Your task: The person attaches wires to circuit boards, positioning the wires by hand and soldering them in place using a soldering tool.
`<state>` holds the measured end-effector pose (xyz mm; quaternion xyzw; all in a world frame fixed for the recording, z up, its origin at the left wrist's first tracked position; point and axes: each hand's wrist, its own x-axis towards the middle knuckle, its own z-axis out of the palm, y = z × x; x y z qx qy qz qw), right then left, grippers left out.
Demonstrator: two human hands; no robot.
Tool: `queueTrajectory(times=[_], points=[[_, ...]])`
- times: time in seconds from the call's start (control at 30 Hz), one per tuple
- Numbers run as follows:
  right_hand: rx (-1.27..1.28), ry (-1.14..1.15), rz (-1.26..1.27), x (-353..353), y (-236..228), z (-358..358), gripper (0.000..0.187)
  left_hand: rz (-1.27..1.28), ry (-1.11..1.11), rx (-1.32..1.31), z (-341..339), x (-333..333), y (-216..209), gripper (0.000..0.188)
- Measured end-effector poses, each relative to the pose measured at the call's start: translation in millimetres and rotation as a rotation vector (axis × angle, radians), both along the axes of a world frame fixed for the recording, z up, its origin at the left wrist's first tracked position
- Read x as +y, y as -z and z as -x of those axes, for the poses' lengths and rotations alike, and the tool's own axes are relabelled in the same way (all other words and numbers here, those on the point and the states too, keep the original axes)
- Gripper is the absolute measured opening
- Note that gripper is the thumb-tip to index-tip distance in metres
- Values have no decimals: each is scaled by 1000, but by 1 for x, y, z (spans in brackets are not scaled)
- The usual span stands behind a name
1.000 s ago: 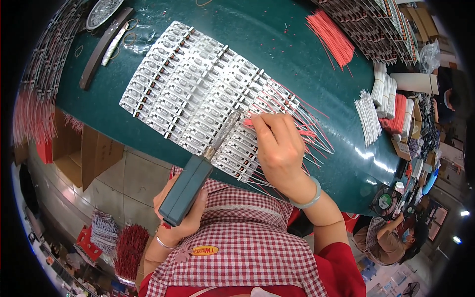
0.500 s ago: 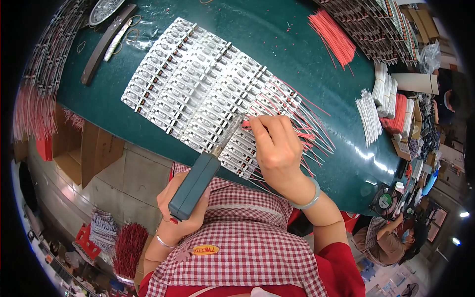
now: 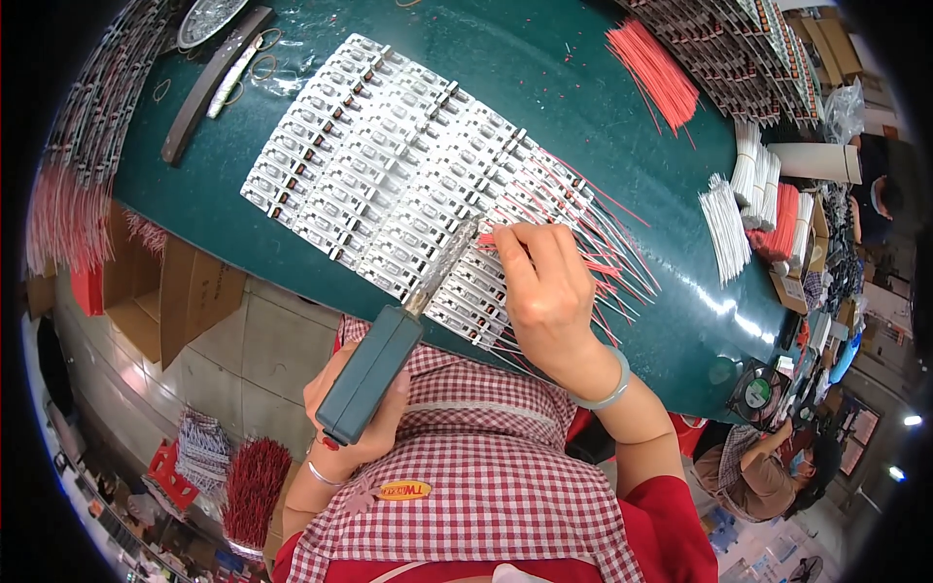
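My left hand (image 3: pixel 385 426) is wrapped around the boxy dark green handle of a soldering gun (image 3: pixel 369 374). Its metal shaft slants up and right over a panel of white circuit boards (image 3: pixel 364 155), the tip ending beside my right fingertips. With thumb and fingers pinched, my right hand (image 3: pixel 549 296) holds red wire (image 3: pixel 487 239) against the boards; the exact contact point is too small to make out. Red and white wires (image 3: pixel 617 238) fan out from the panel's right side, partly passing under my right hand.
The panel lies on a green table (image 3: pixel 680 360). Bundles of loose red wires (image 3: pixel 656 78) and white wires (image 3: pixel 724 228) lie to the right. Stacked wired boards (image 3: pixel 739 49) stand at the far right. A dark bar (image 3: pixel 209 92) and a metal dish (image 3: pixel 206 21) sit far left.
The soldering gun and my left hand have shifted slightly left and down. The panel has moved a touch right. My right hand stays almost in place.
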<state>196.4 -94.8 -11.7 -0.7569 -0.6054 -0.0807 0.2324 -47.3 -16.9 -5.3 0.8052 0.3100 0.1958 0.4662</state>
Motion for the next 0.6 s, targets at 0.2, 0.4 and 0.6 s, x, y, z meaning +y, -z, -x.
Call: queueTrajectory(times=[0.2,0.4,0.6], points=[[25,0,-6,-1,0,-1,37,10,-10,-12,6,-3,6,27],[48,-14,-91,-3,-2,8,37,-1,-23,1,11,-4,5,27],[54,-4,-63,-5,2,12,34,-7,-4,22,6,-2,-4,25]])
